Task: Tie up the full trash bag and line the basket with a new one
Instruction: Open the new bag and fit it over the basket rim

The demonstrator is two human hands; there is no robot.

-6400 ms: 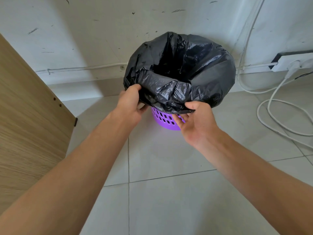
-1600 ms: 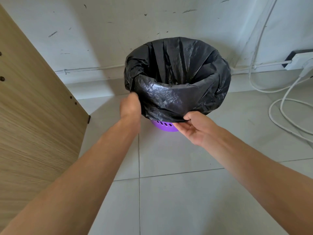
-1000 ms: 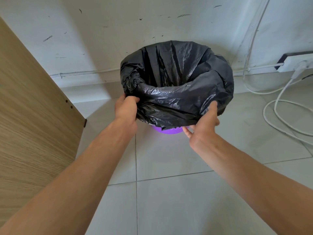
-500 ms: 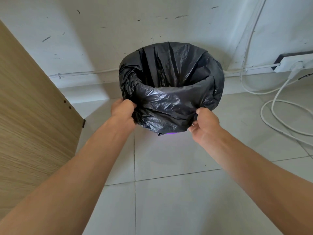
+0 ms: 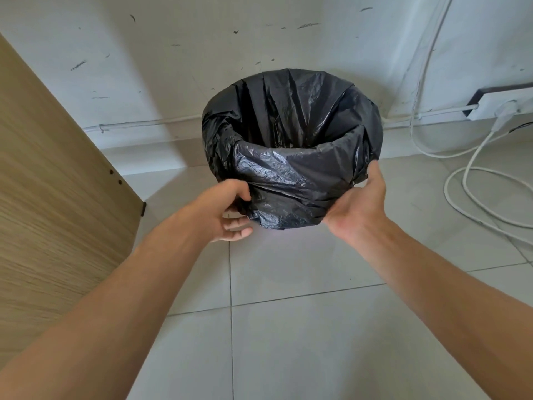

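A black trash bag (image 5: 291,174) lines the basket on the floor by the wall, its mouth open and its rim folded down over the outside. The bag hides the basket completely. My left hand (image 5: 227,210) is at the bag's lower left edge, with its thumb and curled fingers around a fold of the hem. My right hand (image 5: 360,206) lies flat against the bag's lower right side, fingers straight and thumb pointing up along the plastic.
A wooden panel (image 5: 49,197) stands at the left. White cables (image 5: 473,186) loop on the tiled floor at the right, running to a power strip (image 5: 501,105) by the wall. Bare floor tiles (image 5: 288,327) lie under my arms.
The bag's folded rim has come further down and now covers the purple basket fully. My right hand has let go of the hem and opened flat against the bag.
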